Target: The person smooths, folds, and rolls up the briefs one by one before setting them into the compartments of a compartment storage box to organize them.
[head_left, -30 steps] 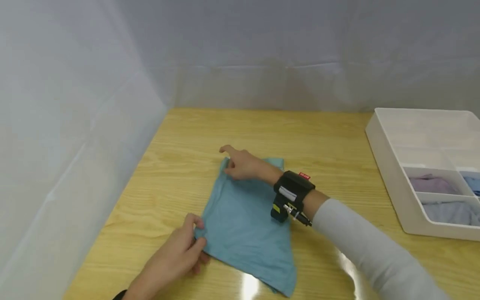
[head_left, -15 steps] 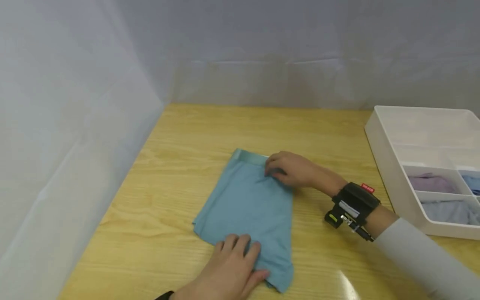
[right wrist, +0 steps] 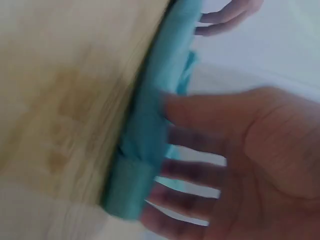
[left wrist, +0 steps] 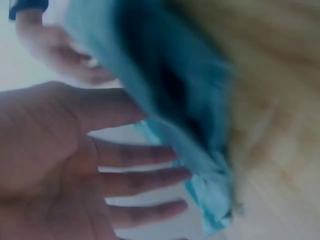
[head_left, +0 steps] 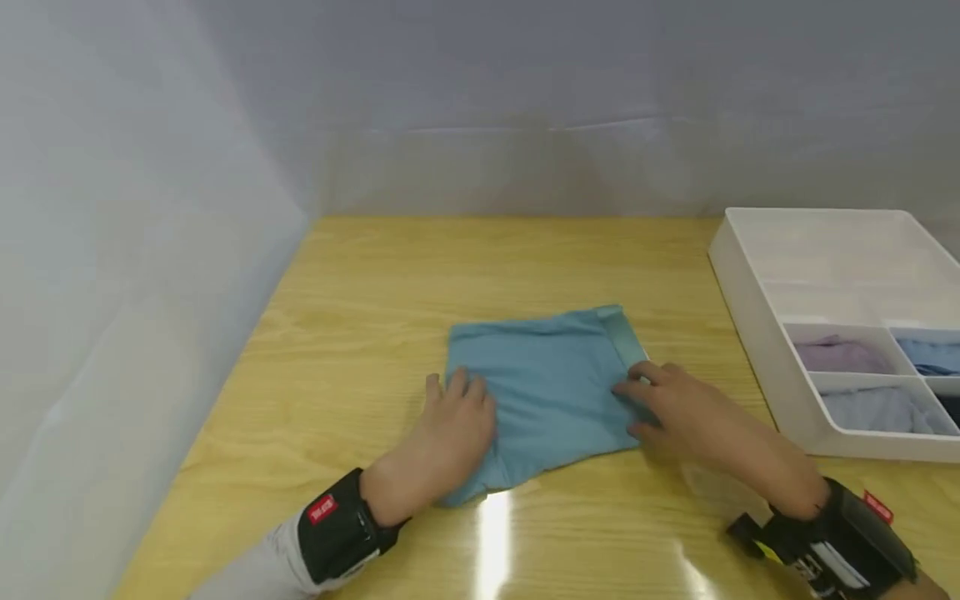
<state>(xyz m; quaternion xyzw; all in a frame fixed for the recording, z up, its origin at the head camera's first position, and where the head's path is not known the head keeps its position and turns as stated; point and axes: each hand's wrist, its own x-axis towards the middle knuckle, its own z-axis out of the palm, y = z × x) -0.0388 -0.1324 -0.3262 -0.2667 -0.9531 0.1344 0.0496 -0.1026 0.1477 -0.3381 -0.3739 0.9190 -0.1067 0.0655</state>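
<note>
A folded teal garment (head_left: pixel 555 383) lies flat on the wooden table, its waistband (head_left: pixel 621 335) turned to the right. My left hand (head_left: pixel 450 433) rests on its left end, with fingers stretched out over the cloth; the left wrist view shows them straight beside the garment's open, folded edge (left wrist: pixel 195 100). At the waistband end, my right hand (head_left: pixel 693 412) touches the cloth with spread fingers. In the right wrist view, the thumb lies against the garment (right wrist: pixel 145 120) and the other fingers extend along it, their tips partly hidden.
A white divided box (head_left: pixel 757 333) stands on the right of the table. Its near compartments hold a folded purple cloth (head_left: pixel 843 356), a grey cloth (head_left: pixel 873 410) and a blue cloth (head_left: pixel 930 354). White sheeting (head_left: pixel 487 167) hangs behind and to the left.
The garment has turned so its waistband points right instead of away from me. The left hand has moved up onto its left end; the right hand has shifted right and nearer.
</note>
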